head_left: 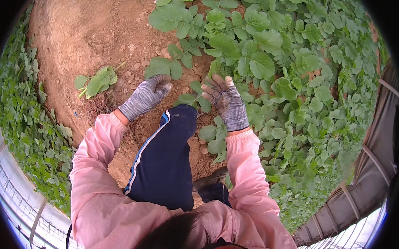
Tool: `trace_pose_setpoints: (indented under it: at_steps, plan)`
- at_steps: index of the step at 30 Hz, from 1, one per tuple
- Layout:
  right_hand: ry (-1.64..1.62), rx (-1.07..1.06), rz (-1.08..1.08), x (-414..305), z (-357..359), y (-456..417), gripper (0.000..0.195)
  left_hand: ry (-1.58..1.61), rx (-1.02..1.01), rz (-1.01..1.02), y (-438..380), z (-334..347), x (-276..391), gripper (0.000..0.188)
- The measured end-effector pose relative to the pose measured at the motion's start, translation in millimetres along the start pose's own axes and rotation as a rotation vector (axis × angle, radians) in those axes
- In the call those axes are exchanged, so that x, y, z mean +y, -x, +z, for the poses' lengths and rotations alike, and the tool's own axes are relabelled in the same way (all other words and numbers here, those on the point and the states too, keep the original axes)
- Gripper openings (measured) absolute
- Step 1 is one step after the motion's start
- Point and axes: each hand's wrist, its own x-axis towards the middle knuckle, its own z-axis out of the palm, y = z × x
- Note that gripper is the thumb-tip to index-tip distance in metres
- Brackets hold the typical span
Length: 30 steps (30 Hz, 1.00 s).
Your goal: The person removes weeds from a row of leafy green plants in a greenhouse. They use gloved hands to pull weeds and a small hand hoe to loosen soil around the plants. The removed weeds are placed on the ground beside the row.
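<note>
My left hand, in a grey knit glove with soiled fingertips, is over bare soil beside a low leaf of a lobed-leaf green plant. Its fingers are curved with a gap to the thumb, and nothing shows in them. My right hand, in a matching glove with a soiled palm, is turned palm up with fingers spread at the edge of the leafy green plants. A light green leaf stands just beyond its fingertips; whether they touch I cannot tell. Picked green leaves lie on the soil left of my left hand.
Reddish roots or dry stems lie below the picked leaves. Brown, crumbly soil runs between the plants and another green row at far left. My knee, in dark blue trousers, is between my hands. Dark sheeting borders the right.
</note>
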Motion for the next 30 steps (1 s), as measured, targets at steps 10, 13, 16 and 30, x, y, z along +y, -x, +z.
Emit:
trace_pose_setpoints:
  at_steps: [10, 13, 16, 30]
  plan:
    - [0.164, 0.022, 0.097, 61, 1, -7, 0.051, 0.601, -0.139, -0.273, -77, 65, 11, 0.04]
    - [0.272, 0.057, 0.081, 64, 19, 5, 0.047, 0.634, -0.05, -0.268, -88, 62, -4, 0.03]
    - [0.305, 0.06, 0.146, 72, 6, 12, 0.051, 0.624, 0.017, -0.273, -97, 59, -10, 0.023]
    - [0.289, 0.385, 0.124, 66, -49, 211, 0.056, -0.055, -0.033, 0.102, -90, 78, -1, 0.027]
